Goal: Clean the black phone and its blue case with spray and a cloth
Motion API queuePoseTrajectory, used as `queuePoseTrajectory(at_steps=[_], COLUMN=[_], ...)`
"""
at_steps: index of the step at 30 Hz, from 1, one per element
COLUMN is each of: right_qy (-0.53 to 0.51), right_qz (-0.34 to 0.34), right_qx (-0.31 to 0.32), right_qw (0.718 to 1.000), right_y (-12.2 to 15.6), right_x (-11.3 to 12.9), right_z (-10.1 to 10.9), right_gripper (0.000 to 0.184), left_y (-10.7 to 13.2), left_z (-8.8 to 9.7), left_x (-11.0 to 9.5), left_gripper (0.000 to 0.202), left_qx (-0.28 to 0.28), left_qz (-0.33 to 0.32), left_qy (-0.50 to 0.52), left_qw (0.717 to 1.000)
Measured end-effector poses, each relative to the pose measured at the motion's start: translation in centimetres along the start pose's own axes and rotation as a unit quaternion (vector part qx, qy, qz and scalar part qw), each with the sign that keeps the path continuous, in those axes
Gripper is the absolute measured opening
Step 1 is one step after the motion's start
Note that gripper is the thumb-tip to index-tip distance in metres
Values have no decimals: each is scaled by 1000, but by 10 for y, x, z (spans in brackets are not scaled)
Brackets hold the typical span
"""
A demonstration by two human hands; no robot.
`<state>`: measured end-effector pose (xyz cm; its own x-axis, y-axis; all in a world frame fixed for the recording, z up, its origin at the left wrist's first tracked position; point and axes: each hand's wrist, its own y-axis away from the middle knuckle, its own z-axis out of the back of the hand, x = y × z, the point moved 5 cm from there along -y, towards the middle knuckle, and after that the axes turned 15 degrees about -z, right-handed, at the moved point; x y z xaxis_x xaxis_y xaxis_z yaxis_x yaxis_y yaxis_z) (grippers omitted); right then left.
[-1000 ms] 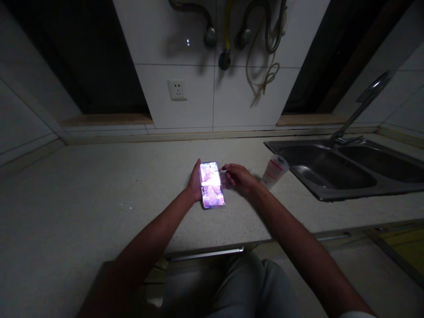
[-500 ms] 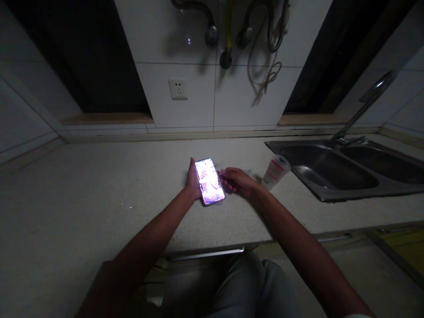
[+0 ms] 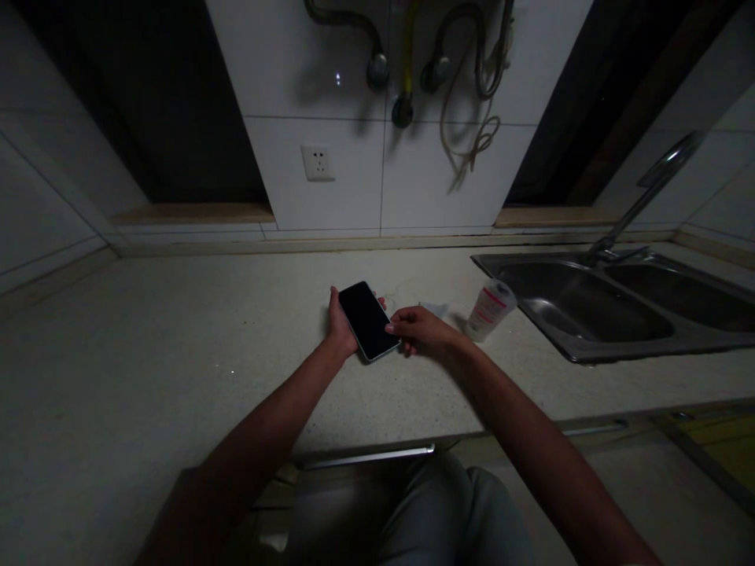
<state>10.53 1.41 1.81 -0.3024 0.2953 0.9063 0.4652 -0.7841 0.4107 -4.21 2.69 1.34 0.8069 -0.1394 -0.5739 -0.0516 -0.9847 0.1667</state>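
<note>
A smartphone (image 3: 366, 318) with a dark screen lies tilted in my left hand (image 3: 340, 322), above the countertop. My left thumb runs along its left side, and fingertips show past its right edge. At the phone's lower right edge is my right hand (image 3: 420, 326), its thumb and fingers drawn together and gripping there. Whether anything small sits between those fingers cannot be made out. Just behind the right hand, a pale flat piece (image 3: 435, 309), perhaps paper, rests on the counter. A translucent plastic cup (image 3: 491, 310) with red print leans to the right of it.
The pale countertop (image 3: 177, 338) runs across the view. On the right is a double steel sink (image 3: 572, 352) with a tall faucet (image 3: 649, 189). Pipes (image 3: 406, 63), a looped cord (image 3: 480, 141) and a wall socket (image 3: 318, 163) are on the tiled wall behind.
The phone's screen has gone from bright to dark, and the phone has turned slightly in my left hand. My right fingers have moved down onto its edge. The pale piece now shows more.
</note>
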Motion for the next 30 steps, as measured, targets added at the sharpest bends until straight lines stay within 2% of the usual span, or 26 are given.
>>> queuePoseTrajectory(at_steps=[5, 8, 12, 14, 19, 30], right_qy=[-17, -48, -85, -103, -98, -75], right_qz=[0, 38, 63, 60, 46, 93], right_qx=[22, -30, -122, -145, -135, -121], right_qw=[1000, 998, 987, 982, 985, 985], right_y=[-4, -11, -15, -15, -15, -14], right_x=[-2, -2, -3, -3, -4, -2], right_z=[-5, -2, 8, 11, 8, 1], right_gripper=[40, 42, 44, 43, 42, 51], left_y=[-2, -5, -9, -11, -14, -17], left_z=[1, 5, 10, 13, 21, 23], left_x=[-4, -5, -1, 3, 2, -1], left_gripper=[78, 73, 39, 32, 30, 33], left_qx=[-26, -43, -37, -33, -60, -90], left_qz=[-23, -27, -35, -39, -68, -105], left_qy=[18, -22, -114, -157, -193, -159], left_qw=[999, 998, 992, 986, 977, 978])
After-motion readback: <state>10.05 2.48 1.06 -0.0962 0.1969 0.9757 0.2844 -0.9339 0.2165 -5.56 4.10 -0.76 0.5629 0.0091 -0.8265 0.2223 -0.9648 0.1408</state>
